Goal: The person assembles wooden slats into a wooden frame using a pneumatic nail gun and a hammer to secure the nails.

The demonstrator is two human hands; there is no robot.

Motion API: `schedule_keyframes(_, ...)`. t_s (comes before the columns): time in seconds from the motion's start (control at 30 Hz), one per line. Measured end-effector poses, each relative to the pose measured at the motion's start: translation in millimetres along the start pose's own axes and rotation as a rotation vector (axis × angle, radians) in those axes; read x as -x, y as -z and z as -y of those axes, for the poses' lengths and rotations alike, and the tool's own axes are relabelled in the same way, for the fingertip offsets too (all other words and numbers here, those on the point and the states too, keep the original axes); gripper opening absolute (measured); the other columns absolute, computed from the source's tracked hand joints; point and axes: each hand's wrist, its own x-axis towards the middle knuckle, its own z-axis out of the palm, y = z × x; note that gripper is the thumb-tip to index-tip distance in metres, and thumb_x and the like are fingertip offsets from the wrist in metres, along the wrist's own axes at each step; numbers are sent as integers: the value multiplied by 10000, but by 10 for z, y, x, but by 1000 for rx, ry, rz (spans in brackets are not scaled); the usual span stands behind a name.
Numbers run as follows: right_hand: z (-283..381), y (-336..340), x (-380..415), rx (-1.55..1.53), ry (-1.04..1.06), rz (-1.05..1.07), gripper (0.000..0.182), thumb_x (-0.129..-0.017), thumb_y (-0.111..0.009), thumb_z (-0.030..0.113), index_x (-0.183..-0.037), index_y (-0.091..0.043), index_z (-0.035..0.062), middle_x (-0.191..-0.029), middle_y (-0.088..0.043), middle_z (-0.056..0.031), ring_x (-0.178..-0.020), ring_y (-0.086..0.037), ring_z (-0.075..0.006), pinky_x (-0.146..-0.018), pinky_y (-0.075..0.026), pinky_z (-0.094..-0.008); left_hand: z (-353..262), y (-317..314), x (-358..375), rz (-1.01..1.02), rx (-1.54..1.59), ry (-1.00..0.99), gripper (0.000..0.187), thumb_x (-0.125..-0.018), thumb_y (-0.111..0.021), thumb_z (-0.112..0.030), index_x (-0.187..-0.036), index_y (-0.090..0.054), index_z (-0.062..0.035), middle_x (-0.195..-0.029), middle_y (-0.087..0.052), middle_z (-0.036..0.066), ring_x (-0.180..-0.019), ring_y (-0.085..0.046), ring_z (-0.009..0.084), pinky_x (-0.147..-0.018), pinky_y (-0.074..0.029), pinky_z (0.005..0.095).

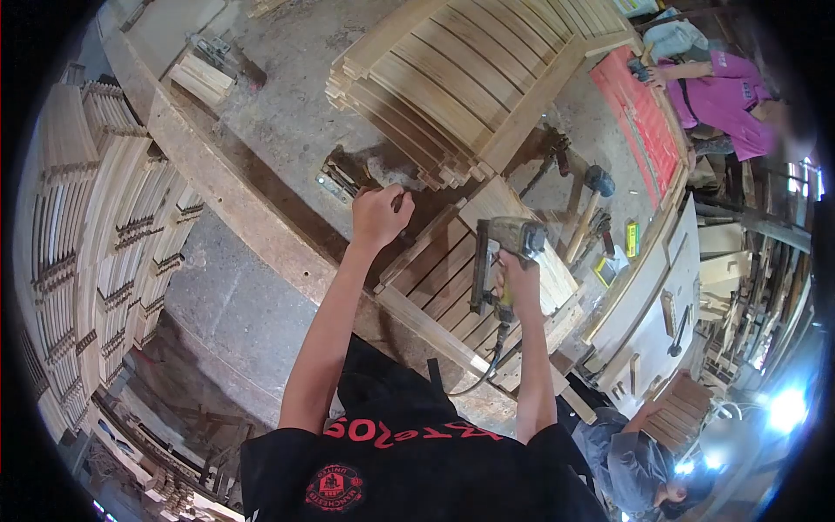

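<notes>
My right hand [519,283] is wrapped round the handle of a nail gun [513,239], which has a hose running down from it. Under the nail gun lies a slatted wooden panel [444,270] on the workbench [287,270]. My left hand [383,215] is raised at the centre with its fingers curled; what they hold, if anything, is too small to tell. Just beyond it sits a metal hinge-like piece [335,187] among small dark parts. Behind both hands rises a stack of slatted wooden panels [452,70].
A mallet [598,181], a yellow-green box [632,238] and a red sheet [639,122] lie to the right. One person in pink [726,100] stands upper right, another [639,465] lower right. Stacked wooden pieces [109,235] fill the left. Wood strips [202,78] lie upper left.
</notes>
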Motion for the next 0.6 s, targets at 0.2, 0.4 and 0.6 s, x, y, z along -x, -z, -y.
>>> schedule_keyframes(0.2,50,-167,-124,159,27,64,213,-905,-622,201,-853,-582,-1,-550,-486,-26,-402,-454,-125,-373,-371,-281,-8,31,-13,-3,3,2,183,-812,-649,-237,-707,-656,-88,-546,-594,83,-556,-612,289,-678,-469,382)
schedule_keyframes(0.4,-543,3,374,294,185,74,228,-804,-724,180,-850,-645,-28,-623,-619,-66,-533,-596,-194,-530,-498,-367,-41,12,-34,60,-28,40,191,-798,-649,-255,-696,-662,-94,-590,-627,112,-610,-639,319,-687,-504,427)
schedule_keyframes(0.6,-954,-552,1111,839,330,388,532,-703,-756,232,-1149,-580,0,-816,-674,-226,-742,-655,-422,-660,-531,-470,43,141,-88,313,-99,-69,236,-812,-645,-304,-728,-671,-86,-604,-624,112,-593,-638,318,-592,-515,413)
